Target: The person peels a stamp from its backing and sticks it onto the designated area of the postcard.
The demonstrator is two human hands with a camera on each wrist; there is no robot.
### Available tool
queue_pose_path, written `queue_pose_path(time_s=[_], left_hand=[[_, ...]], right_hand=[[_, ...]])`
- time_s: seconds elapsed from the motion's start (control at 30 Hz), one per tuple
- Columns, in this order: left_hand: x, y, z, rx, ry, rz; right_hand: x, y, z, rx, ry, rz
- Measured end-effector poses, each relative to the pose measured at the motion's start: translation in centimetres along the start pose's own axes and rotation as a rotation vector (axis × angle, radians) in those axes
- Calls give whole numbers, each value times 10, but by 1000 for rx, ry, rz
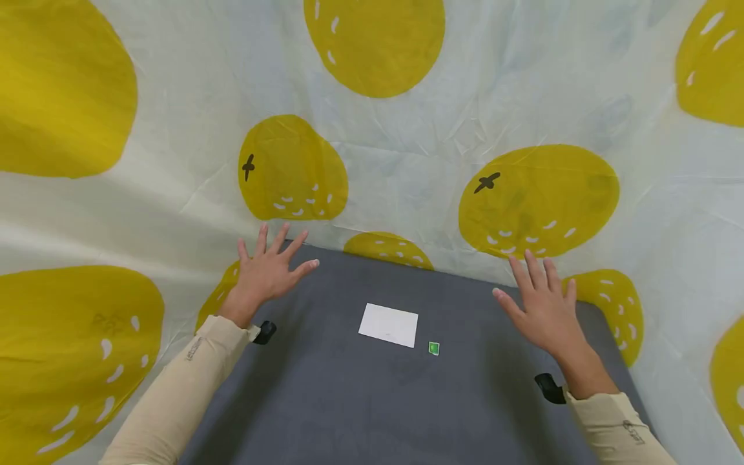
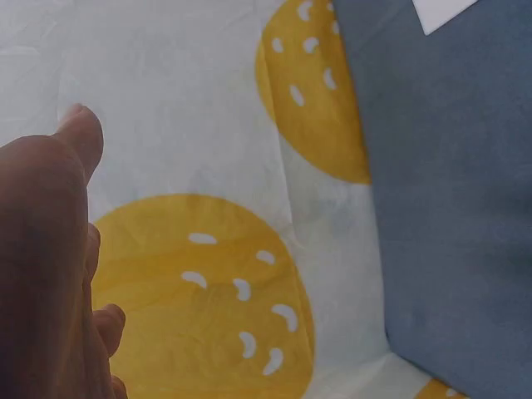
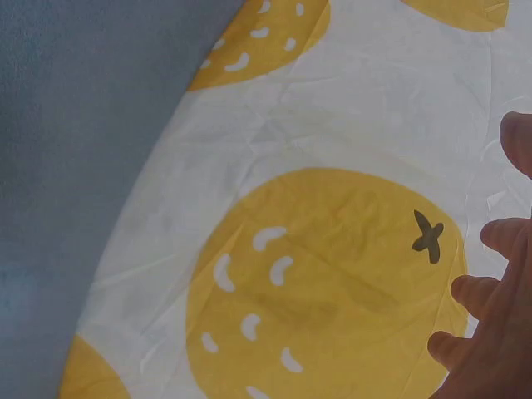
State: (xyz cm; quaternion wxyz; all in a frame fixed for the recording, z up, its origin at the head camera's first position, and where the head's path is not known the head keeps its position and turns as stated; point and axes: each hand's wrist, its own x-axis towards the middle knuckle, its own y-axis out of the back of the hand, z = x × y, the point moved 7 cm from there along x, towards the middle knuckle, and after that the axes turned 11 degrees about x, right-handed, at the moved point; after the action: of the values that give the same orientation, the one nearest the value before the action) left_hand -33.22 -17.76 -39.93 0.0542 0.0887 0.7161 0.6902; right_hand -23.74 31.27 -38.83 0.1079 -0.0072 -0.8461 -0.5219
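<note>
A white rectangular card or sheet of paper (image 1: pixel 388 325) lies flat on the dark grey table (image 1: pixel 360 400). Just to its right is a small green square piece with a pale edge (image 1: pixel 434 349); its kind is too small to tell. My left hand (image 1: pixel 267 274) is held up over the table's left side, fingers spread, holding nothing. On the other side my right hand (image 1: pixel 546 313) is raised in the same way, its fingers apart and nothing in them. Both hands are well away from the card and the green piece. In the left wrist view a corner of the card (image 2: pixel 440 12) shows at the top.
A white cloth (image 1: pixel 401 174) printed with yellow fruit hangs behind the table and along both sides. Its lower part meets the table's back edge. Dark devices (image 1: pixel 549 389) are worn at both wrists, under beige sleeves (image 1: pixel 186 387).
</note>
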Motion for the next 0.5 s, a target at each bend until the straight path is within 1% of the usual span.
queue_pose_path(time_s=[0.17, 0.37, 0.5], left_hand=[[1, 0, 2, -6, -5, -6], [-1, -5, 1, -31, -8, -17], [-2, -9, -1, -37, -1, -13]], right_hand=[[0, -3, -4, 2, 4, 0], [2, -8, -8, 6, 3, -10], [5, -12, -10, 3, 19, -10]])
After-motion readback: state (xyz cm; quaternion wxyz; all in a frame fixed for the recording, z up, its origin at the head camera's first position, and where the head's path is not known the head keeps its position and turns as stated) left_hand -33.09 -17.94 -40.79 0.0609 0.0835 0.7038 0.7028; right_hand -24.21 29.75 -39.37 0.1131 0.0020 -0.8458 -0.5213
